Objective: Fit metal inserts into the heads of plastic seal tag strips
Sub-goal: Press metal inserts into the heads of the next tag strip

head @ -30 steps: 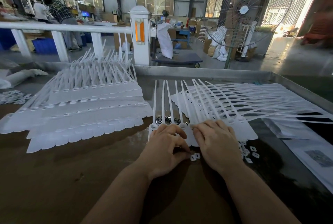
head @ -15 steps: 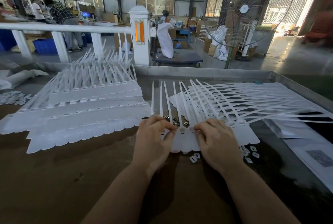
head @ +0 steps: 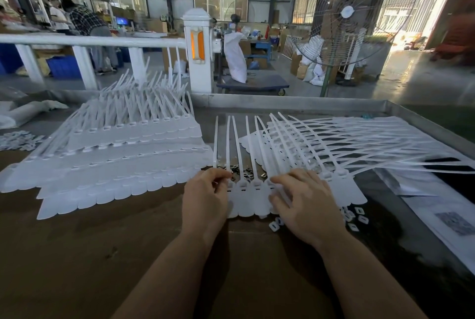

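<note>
We are working on a row of white seal tag strips [head: 248, 190] joined side by side, lying flat on the brown worktop [head: 102, 254] directly under and between our hands. Our left hand [head: 205, 200] sits at the left end of the row with its fingers curled; thumb and forefinger meet at the slotted heads, apparently pinching something small, but we cannot make out what. Our right hand [head: 305, 203] lies open, fingers spread, pressing the flags flat.

Just beyond our left fingertips, under the strips' tails, lies a scatter of small dark metal inserts [head: 246, 172]. They look tiny, hard and slippery, so we judge a fingertip pinch by the edges is the way to lift one. The strips look light, thin and bendy; the long tails would flop, so we should hold them down at the stiffer heads.

Beside our right wrist lie small white plastic clips [head: 358, 217]. Farther right, more fanned strips [head: 359, 144] overlap the row. Left of our left hand sits a large layered stack of strips [head: 123, 159]. The tails crossing over the inserts are what hampers reaching them.
</note>
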The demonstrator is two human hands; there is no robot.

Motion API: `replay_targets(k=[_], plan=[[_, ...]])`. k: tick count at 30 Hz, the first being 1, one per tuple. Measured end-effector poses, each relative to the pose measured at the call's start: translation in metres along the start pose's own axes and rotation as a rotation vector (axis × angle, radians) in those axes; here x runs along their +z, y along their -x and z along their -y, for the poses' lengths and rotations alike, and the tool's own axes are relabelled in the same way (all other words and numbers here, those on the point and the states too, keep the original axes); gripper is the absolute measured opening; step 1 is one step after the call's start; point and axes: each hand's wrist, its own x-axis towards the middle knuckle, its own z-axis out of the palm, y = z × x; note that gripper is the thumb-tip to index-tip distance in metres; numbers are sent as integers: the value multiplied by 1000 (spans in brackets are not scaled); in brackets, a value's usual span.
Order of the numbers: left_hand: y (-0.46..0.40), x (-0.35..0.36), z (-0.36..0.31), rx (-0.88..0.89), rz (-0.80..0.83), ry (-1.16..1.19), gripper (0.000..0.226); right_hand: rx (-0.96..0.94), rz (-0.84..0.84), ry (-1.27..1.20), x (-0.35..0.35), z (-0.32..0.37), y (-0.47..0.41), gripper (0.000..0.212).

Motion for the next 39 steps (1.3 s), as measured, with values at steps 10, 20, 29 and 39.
replay_targets(k=[10,20,29,39], plan=[[-2,-5,-2,-200,-90,155,19,-96,100,13,1,1,1,54],[-4,-6,3,-185,5,62,9,-83,108,21,4,-1,0,57],[-1,-3,5,-86,16,-126,17,-78,90,6,3,-1,-1,55],[0,-2,3,-39,64,-220,14,-75,93,9,5,-2,-2,55]])
